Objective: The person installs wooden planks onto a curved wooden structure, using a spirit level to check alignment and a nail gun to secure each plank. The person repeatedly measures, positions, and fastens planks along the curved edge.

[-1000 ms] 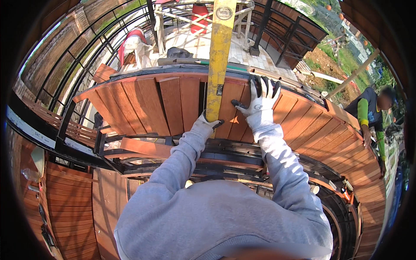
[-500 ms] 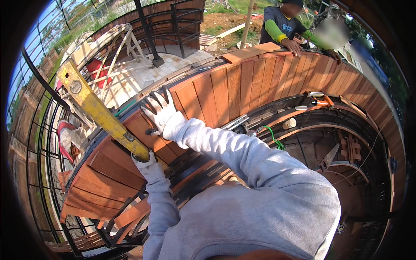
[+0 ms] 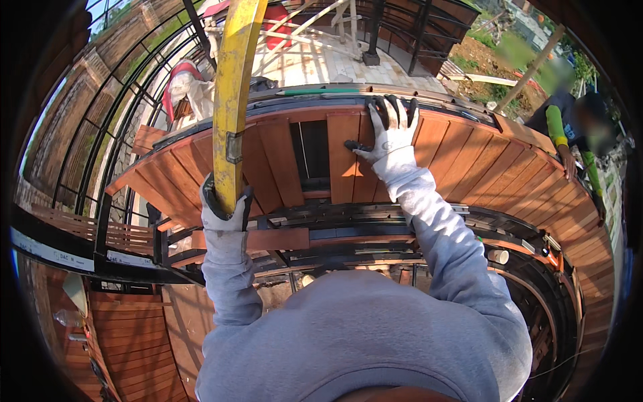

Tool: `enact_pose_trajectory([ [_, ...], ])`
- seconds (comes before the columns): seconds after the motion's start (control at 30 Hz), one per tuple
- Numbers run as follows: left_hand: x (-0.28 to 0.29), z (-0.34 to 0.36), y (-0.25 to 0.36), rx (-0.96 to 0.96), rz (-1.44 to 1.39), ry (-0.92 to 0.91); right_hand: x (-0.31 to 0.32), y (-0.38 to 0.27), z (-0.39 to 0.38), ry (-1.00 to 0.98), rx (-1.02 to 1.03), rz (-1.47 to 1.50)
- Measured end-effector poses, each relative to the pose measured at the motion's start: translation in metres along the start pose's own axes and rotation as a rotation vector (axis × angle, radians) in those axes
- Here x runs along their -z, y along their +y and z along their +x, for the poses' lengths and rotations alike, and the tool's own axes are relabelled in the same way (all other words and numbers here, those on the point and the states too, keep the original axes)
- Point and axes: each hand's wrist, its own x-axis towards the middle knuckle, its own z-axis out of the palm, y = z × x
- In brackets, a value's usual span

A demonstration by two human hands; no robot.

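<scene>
My left hand [image 3: 226,209], in a white glove with dark fingertips, is closed around the lower end of a long yellow spirit level [image 3: 231,100]. The level stands up across the curved row of reddish-brown wooden planks [image 3: 274,161], its far end running out of the top of the picture. My gloved right hand [image 3: 390,130] lies on the planks to the right, fingers spread toward the outer edge and thumb out to the left. Between my hands a dark gap [image 3: 311,153] in the row shows the black frame beneath.
A co-worker [image 3: 562,130] in green sleeves rests hands on the curve at the far right. Black metal railings [image 3: 114,127] rise at the left. Past the planks are a wooden trestle [image 3: 341,17] and a green pencil-like strip [image 3: 321,90]. An orange tool [image 3: 554,260] lies inside the curve.
The view has swung left, so the co-worker appears further right. The level has turned from leaning left to nearly upright in view. My hands are further apart, and the plank gap now shows between them.
</scene>
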Motion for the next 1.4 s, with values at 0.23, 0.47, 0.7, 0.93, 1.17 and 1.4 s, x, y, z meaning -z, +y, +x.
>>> enact_pose_trajectory([
  [0.23,0.132,0.066,0.002,0.088,0.4,-0.025,0.003,0.004,0.004,0.203,0.121,0.029],
  [0.47,0.2,0.14,-0.074,-0.064,0.755,-0.245,-0.017,0.006,0.009,0.302,0.219,-0.018],
  [0.7,0.194,0.198,-0.078,0.025,0.638,-0.519,-0.017,0.011,0.006,0.28,0.207,-0.033],
  [0.93,0.201,0.226,-0.132,0.058,0.592,-0.724,-0.01,0.004,0.005,0.188,0.126,-0.07],
  [1.17,0.193,0.232,-0.15,0.089,0.587,-0.733,-0.009,0.006,0.004,0.203,0.123,-0.065],
  [1.4,0.185,0.211,-0.118,-0.263,0.322,-0.091,-0.005,-0.003,0.007,0.133,0.082,-0.02],
])
